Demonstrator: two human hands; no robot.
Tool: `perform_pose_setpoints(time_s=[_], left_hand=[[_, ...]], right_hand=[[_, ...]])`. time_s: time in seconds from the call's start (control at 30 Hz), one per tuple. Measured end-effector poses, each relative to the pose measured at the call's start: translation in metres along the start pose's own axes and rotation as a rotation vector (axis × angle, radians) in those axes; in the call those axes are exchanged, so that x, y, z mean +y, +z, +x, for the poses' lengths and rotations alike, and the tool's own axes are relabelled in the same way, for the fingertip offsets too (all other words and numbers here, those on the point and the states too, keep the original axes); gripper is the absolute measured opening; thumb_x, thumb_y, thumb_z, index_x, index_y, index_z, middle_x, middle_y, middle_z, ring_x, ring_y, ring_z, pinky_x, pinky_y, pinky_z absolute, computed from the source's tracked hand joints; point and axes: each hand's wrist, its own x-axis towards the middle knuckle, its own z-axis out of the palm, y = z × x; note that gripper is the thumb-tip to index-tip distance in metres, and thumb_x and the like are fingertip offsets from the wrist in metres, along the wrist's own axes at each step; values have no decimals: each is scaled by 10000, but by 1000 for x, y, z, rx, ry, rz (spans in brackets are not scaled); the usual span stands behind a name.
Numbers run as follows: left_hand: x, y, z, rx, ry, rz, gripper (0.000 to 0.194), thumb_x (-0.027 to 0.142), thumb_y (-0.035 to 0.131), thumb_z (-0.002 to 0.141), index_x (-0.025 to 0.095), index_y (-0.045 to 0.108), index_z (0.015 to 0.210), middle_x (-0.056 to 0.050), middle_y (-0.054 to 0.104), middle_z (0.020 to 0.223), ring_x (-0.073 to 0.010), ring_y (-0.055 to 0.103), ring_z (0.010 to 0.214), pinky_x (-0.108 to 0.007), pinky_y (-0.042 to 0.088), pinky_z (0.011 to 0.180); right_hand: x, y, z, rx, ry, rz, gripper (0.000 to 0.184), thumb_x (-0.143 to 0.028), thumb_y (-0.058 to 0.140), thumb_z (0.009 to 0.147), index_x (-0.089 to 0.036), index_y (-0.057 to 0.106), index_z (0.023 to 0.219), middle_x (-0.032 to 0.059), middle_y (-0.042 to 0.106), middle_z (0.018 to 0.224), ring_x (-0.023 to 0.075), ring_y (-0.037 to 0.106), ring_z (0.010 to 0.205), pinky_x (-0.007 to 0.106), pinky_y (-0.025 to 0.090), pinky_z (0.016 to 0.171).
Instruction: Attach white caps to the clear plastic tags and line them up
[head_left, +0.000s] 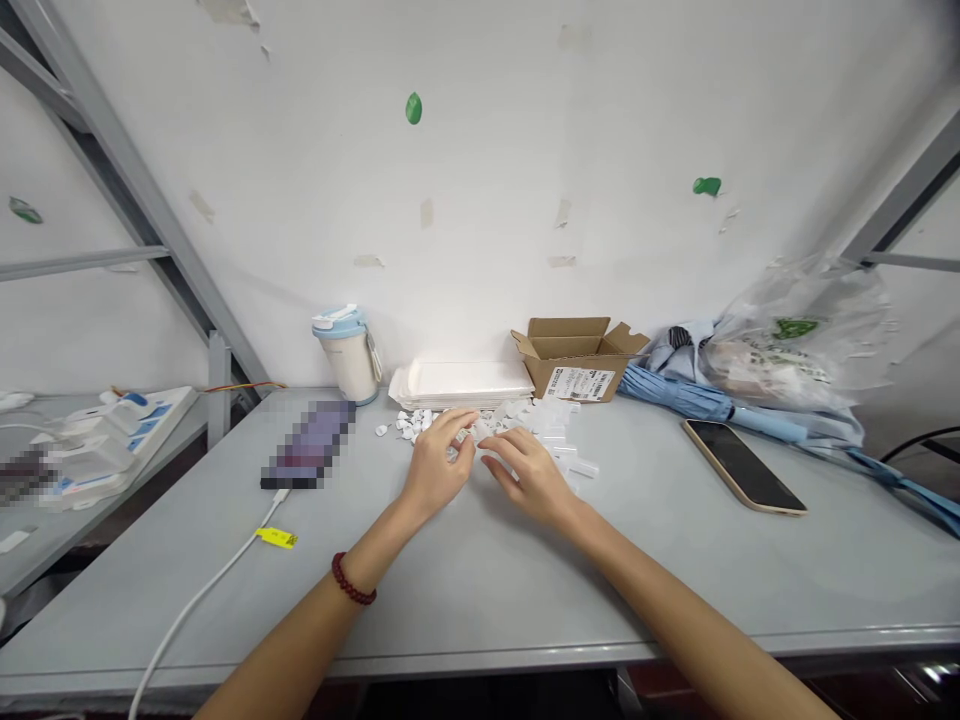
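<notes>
My left hand (441,462), a dark red bead bracelet (352,580) on its wrist, is at the pile of small clear plastic pieces (517,412). Its fingers curve forward, apart from the thumb, and I see nothing held between them. Just right of it, my right hand (531,472) reaches over the near side of the same pile. A small gap shows between its thumb and fingers; anything tiny at the tips is too small to tell. Small white pieces (411,424) lie beyond my left hand. Clear tube-like pieces (577,466) lie beside my right hand.
Behind the pile are stacked white trays or sleeves (469,378) and an open cardboard box (581,375). A cup (349,355) and a cabled phone (311,445) stand left. Right are another phone (742,467), a blue umbrella (675,393) and a plastic bag (795,340).
</notes>
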Motion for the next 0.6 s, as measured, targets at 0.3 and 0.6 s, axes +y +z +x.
perform_pose_setpoints(time_s=[0.3, 0.6], left_hand=[[-1, 1, -2, 17, 103, 2, 281, 149, 461, 811, 173, 637, 1029, -97, 635, 1116, -201, 594, 1026, -295, 553, 733], [2, 1, -3, -18, 68, -69, 259, 172, 471, 816, 186, 639, 1012, -86, 645, 1114, -211, 579, 1065, -294, 547, 735]], right_hand=[[2, 2, -1, -41, 32, -34, 180, -191, 440, 900, -202, 566, 1029, 75, 613, 859, 200, 542, 807, 325, 424, 724], [2, 2, -1, -33, 34, -49, 165, -188, 431, 901, -200, 552, 1013, 71, 594, 838, 194, 538, 772, 309, 418, 704]])
